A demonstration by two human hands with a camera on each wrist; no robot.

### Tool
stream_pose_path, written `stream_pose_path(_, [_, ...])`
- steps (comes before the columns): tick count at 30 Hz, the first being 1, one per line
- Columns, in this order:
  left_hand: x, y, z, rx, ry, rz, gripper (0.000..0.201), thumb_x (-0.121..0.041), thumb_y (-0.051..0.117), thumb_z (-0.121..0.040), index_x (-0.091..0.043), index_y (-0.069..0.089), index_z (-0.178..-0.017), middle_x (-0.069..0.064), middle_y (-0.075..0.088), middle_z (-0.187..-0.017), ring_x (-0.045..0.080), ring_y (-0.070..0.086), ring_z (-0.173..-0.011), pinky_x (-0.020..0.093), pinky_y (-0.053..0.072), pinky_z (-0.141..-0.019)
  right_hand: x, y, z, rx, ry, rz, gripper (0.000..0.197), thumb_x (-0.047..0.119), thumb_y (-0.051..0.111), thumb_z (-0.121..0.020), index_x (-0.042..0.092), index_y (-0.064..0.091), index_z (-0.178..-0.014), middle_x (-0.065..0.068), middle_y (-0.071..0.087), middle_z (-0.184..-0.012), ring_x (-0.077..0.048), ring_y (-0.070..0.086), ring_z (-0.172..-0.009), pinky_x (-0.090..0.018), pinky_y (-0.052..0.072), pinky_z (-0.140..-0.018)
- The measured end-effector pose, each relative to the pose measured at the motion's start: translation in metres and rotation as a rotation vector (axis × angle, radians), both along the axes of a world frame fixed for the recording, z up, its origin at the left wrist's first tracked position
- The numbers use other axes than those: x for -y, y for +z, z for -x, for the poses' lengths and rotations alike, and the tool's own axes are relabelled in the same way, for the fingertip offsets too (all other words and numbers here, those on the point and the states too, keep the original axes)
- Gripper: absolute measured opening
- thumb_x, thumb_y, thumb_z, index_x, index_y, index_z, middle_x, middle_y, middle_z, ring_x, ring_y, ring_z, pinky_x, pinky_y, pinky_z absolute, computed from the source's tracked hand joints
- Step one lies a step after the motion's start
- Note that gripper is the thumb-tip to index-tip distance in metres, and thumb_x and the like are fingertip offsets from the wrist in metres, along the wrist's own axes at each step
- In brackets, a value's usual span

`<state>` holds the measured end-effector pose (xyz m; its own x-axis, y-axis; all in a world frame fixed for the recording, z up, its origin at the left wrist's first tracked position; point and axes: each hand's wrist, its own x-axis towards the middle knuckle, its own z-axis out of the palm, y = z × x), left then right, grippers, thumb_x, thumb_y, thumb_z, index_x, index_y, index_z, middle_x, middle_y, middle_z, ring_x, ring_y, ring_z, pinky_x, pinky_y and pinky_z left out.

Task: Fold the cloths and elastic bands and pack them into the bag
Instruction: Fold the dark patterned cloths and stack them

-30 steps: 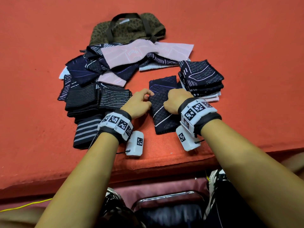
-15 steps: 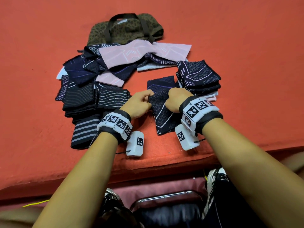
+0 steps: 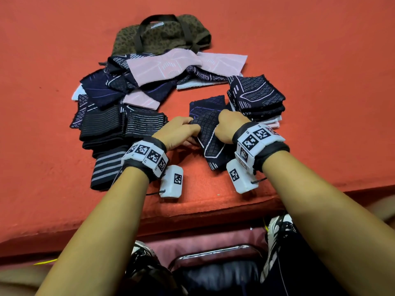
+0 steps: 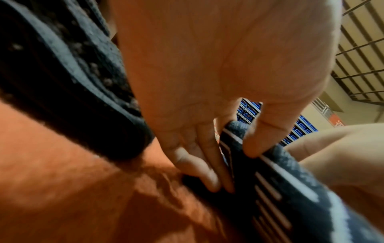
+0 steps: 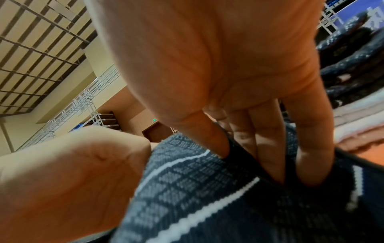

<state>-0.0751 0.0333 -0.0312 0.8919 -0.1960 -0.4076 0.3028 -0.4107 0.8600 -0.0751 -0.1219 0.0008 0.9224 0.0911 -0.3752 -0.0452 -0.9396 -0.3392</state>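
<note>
The orange felt-covered table (image 3: pixel 320 50) has bare room along its right and left sides. Near its front edge lies a dark knitted cloth (image 3: pixel 210 144) with a white grid pattern. The left hand (image 3: pixel 177 133) and right hand (image 3: pixel 229 127) each pinch it, thumbs against curled fingers, close together. Just beside it, rightward, sits a folded stack (image 3: pixel 256 99); the leopard-print bag (image 3: pixel 162 35) lies toward the far edge.
</note>
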Motion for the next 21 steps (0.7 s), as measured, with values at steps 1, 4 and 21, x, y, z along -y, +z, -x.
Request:
stream_pose_path(1, [-0.001, -0.002, -0.001, -0.022, 0.02, -0.004, 0.01, -0.008, 0.05, -0.091, -0.008, 0.059, -0.095, 0.013, 0.071, -0.086, 0.024, 0.071, -0.07, 0.034, 0.061, -0.069, 0.0, 0.001, 0.0, -0.003, 0.008, 0.012, 0.022, 0.014, 0.046, -0.095, 0.001, 0.053, -0.112, -0.019, 0.06, -0.117, -0.034, 0.058, -0.098, -0.032, 0.041, -0.073])
stream_pose_path(4, [-0.006, -0.008, -0.001, -0.012, 0.03, -0.065, 0.007, -0.017, 0.059, -0.091, -0.012, 0.062, -0.088, 0.008, 0.071, -0.079, 0.019, 0.067, -0.063, 0.039, 0.062, -0.072, -0.001, 0.002, 0.001, -0.009, 0.045, 0.047, 0.008, 0.014, 0.047, -0.092, 0.007, 0.052, -0.093, -0.013, 0.059, -0.102, -0.032, 0.056, -0.089, -0.032, 0.043, -0.072])
stream_pose_path(21, [-0.004, -0.009, 0.004, -0.057, 0.029, 0.072, 0.026, -0.015, 0.064, -0.095, -0.011, 0.045, -0.112, 0.017, 0.073, -0.088, 0.023, 0.072, -0.067, 0.04, 0.061, -0.072, 0.002, -0.003, -0.002, 0.001, -0.067, 0.167, 0.033, 0.013, 0.056, -0.091, 0.001, 0.055, -0.121, -0.019, 0.056, -0.127, -0.038, 0.056, -0.114, -0.036, 0.045, -0.08])
